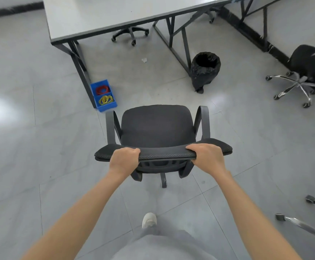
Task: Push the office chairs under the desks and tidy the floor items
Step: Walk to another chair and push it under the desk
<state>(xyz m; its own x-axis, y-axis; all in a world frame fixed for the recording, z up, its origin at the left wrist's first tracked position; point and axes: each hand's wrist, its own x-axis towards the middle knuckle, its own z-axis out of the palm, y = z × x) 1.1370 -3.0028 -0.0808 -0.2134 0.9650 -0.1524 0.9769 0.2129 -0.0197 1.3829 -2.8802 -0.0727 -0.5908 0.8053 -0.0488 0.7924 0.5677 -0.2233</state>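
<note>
Grey tiled floor (40, 147), with a long grey desk (106, 14) on black legs up ahead. Fingers curled over the top edge of the black chair (157, 126), left hand (123, 160) and right hand (206, 156) both holding tight, seat facing the desk but well apart from it. Best to push slow and straight with both hands, aiming for the gap between the desk legs, keeping away from the blue box (104, 94) on the left and the black bin (204, 71) on the right.

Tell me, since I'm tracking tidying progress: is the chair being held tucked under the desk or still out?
Out. The chair stands on open floor short of the desk, both hands gripping its backrest top.
</note>
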